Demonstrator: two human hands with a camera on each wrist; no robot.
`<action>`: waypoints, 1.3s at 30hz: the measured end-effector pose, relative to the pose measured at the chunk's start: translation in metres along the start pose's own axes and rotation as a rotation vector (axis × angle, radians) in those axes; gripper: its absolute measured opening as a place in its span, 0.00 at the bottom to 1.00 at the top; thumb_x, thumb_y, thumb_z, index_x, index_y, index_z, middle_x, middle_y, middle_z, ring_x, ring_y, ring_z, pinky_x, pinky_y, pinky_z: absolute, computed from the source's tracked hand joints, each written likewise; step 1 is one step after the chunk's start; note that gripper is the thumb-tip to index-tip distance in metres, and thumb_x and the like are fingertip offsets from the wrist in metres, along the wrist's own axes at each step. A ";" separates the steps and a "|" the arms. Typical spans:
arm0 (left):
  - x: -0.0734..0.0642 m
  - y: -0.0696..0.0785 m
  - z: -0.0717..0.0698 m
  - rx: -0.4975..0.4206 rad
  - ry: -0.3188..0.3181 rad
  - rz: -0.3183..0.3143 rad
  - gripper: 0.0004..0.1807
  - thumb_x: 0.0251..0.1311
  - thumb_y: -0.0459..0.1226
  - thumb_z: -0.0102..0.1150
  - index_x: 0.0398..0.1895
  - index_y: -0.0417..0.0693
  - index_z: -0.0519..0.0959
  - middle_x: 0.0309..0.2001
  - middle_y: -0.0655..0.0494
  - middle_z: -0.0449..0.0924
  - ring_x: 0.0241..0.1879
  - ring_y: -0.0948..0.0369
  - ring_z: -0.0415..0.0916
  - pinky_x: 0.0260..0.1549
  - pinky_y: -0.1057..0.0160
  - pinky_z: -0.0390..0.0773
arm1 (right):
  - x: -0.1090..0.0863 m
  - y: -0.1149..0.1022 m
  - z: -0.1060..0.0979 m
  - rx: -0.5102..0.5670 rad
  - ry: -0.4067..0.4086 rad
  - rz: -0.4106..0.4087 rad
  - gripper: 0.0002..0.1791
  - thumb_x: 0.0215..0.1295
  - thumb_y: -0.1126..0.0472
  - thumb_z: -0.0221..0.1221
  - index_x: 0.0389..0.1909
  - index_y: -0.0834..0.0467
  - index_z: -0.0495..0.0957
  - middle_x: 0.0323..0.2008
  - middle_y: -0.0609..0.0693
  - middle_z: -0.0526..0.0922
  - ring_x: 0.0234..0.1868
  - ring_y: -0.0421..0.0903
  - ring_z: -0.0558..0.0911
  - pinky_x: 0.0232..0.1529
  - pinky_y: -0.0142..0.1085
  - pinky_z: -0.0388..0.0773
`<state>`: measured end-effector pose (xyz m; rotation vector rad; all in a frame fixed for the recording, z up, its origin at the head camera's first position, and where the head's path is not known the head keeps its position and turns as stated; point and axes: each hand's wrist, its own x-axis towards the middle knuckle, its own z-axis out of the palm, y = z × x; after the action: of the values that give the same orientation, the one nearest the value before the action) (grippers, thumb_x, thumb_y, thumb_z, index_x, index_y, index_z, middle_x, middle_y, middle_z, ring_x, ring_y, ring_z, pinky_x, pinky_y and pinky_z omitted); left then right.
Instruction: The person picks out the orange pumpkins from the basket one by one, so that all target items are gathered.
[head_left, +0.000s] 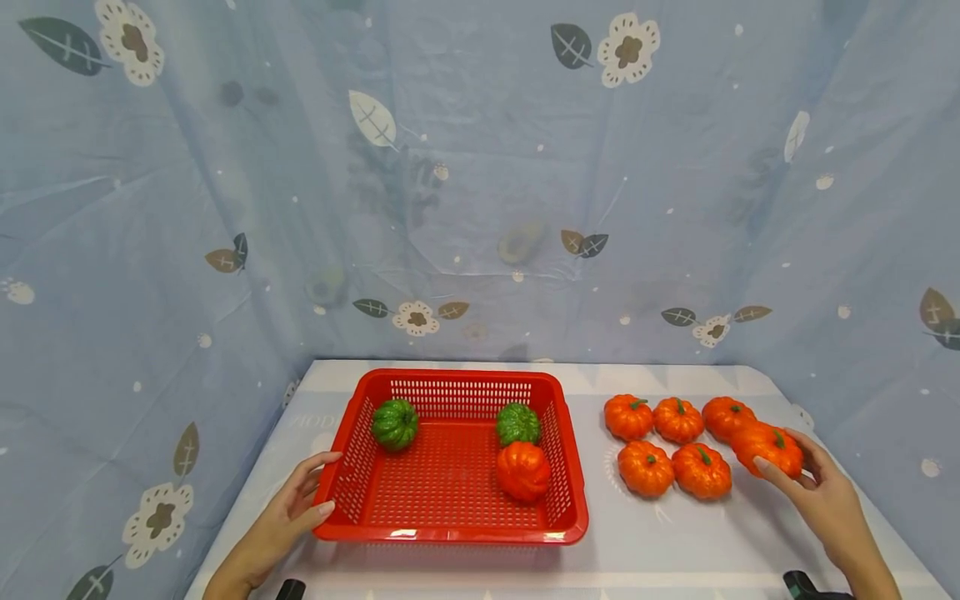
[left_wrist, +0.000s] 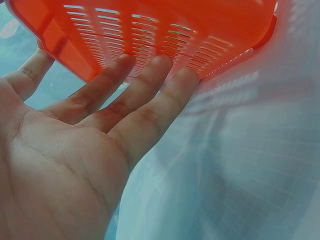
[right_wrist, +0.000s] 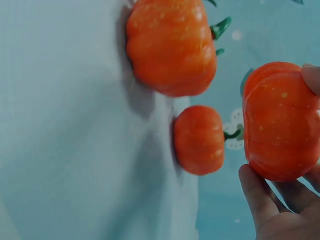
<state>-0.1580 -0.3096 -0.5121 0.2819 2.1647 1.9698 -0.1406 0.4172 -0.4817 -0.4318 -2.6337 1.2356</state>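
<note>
At the left side of a red plastic basket [head_left: 450, 537], my left hand [head_left: 288, 508] has its thumb and index finger at the rim. In the left wrist view its other fingers [left_wrist: 145, 90] lie fairly straight against the slotted outer wall. My right hand [head_left: 828, 492] holds an orange toy pumpkin [head_left: 767, 448] between thumb and fingers, raised above the table. In the right wrist view this pumpkin [right_wrist: 282, 122] hangs apart from two others on the table. Inside the basket are two green pumpkins [head_left: 395, 425] and an orange pumpkin [head_left: 523, 472].
Several orange pumpkins [head_left: 647, 468] sit in two rows on the white table [head_left: 637, 554], right of the basket. A blue patterned cloth [head_left: 480, 208] hangs behind the table and along both sides. Dark strap ends [head_left: 291, 590] show near the wrists.
</note>
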 end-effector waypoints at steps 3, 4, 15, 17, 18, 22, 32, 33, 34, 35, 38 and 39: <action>0.000 0.000 0.001 -0.005 0.006 -0.017 0.35 0.72 0.32 0.56 0.78 0.50 0.54 0.72 0.30 0.56 0.61 0.48 0.73 0.49 0.55 0.84 | 0.003 0.005 -0.002 -0.010 -0.002 0.026 0.52 0.70 0.40 0.63 0.82 0.60 0.47 0.73 0.72 0.57 0.64 0.67 0.63 0.32 0.15 0.68; 0.000 0.000 0.001 -0.006 0.008 -0.022 0.35 0.72 0.32 0.56 0.78 0.50 0.54 0.73 0.30 0.56 0.61 0.48 0.73 0.49 0.55 0.84 | 0.004 0.007 -0.003 -0.016 -0.001 0.029 0.53 0.70 0.40 0.63 0.82 0.61 0.47 0.72 0.73 0.57 0.64 0.69 0.62 0.31 0.15 0.67; -0.001 0.000 0.001 -0.007 0.003 -0.033 0.35 0.72 0.32 0.56 0.78 0.51 0.53 0.72 0.31 0.56 0.61 0.47 0.73 0.49 0.54 0.84 | 0.011 0.030 0.000 -0.069 -0.041 0.091 0.56 0.69 0.37 0.62 0.80 0.68 0.44 0.72 0.78 0.54 0.67 0.75 0.59 0.52 0.33 0.80; 0.000 0.000 0.001 -0.003 0.008 -0.033 0.35 0.72 0.32 0.56 0.78 0.51 0.53 0.72 0.31 0.57 0.62 0.46 0.72 0.49 0.54 0.84 | 0.013 0.032 0.001 -0.087 -0.055 0.121 0.58 0.69 0.36 0.61 0.79 0.70 0.43 0.72 0.79 0.53 0.68 0.76 0.58 0.62 0.55 0.74; 0.000 0.000 0.001 0.002 0.010 -0.031 0.35 0.72 0.32 0.56 0.78 0.51 0.54 0.72 0.31 0.57 0.62 0.45 0.71 0.49 0.54 0.84 | 0.013 0.033 0.002 -0.090 -0.063 0.138 0.58 0.69 0.35 0.60 0.79 0.70 0.42 0.72 0.80 0.52 0.68 0.76 0.58 0.63 0.64 0.69; -0.001 -0.001 0.002 0.019 0.021 -0.032 0.35 0.72 0.33 0.57 0.78 0.51 0.54 0.73 0.31 0.57 0.64 0.43 0.70 0.49 0.55 0.84 | 0.017 0.034 0.004 -0.104 -0.103 0.199 0.61 0.68 0.31 0.58 0.79 0.71 0.40 0.72 0.80 0.49 0.69 0.77 0.55 0.64 0.70 0.61; -0.001 0.000 0.002 0.020 0.018 -0.023 0.35 0.72 0.32 0.56 0.78 0.50 0.54 0.73 0.31 0.57 0.63 0.44 0.70 0.49 0.55 0.84 | 0.020 0.036 0.009 -0.114 -0.144 0.264 0.64 0.66 0.30 0.59 0.79 0.70 0.37 0.73 0.80 0.45 0.71 0.78 0.52 0.66 0.70 0.59; -0.001 0.000 0.002 0.020 0.023 -0.029 0.35 0.72 0.33 0.57 0.78 0.51 0.54 0.73 0.31 0.57 0.63 0.44 0.70 0.48 0.54 0.84 | 0.021 0.036 0.008 -0.114 -0.152 0.261 0.64 0.67 0.30 0.59 0.79 0.71 0.36 0.73 0.80 0.45 0.71 0.79 0.51 0.66 0.70 0.58; -0.001 0.000 0.002 0.021 0.029 -0.035 0.35 0.71 0.33 0.58 0.77 0.51 0.55 0.73 0.32 0.57 0.63 0.44 0.70 0.48 0.54 0.84 | 0.021 0.036 0.008 -0.114 -0.161 0.254 0.64 0.67 0.30 0.59 0.79 0.71 0.36 0.73 0.80 0.45 0.71 0.79 0.51 0.67 0.70 0.58; 0.000 0.001 0.002 0.022 0.032 -0.038 0.36 0.71 0.33 0.58 0.77 0.51 0.55 0.73 0.31 0.57 0.63 0.43 0.70 0.48 0.54 0.84 | 0.021 0.036 0.007 -0.107 -0.171 0.250 0.64 0.67 0.31 0.59 0.79 0.71 0.35 0.73 0.81 0.44 0.72 0.79 0.50 0.67 0.70 0.57; 0.000 0.002 0.003 0.017 0.039 -0.049 0.36 0.71 0.33 0.58 0.77 0.51 0.55 0.73 0.32 0.57 0.64 0.42 0.70 0.48 0.54 0.84 | 0.021 0.036 0.005 -0.093 -0.197 0.228 0.64 0.68 0.31 0.58 0.78 0.72 0.34 0.73 0.81 0.42 0.72 0.79 0.48 0.67 0.70 0.56; 0.000 0.002 0.003 0.017 0.037 -0.049 0.36 0.71 0.33 0.58 0.77 0.51 0.55 0.73 0.31 0.57 0.64 0.41 0.70 0.48 0.53 0.84 | 0.020 0.036 0.004 -0.087 -0.206 0.219 0.64 0.68 0.31 0.58 0.78 0.72 0.33 0.73 0.81 0.42 0.72 0.79 0.48 0.67 0.71 0.55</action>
<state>-0.1573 -0.3065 -0.5104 0.1950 2.1900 1.9464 -0.1543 0.4432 -0.5109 -0.6556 -2.8867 1.2937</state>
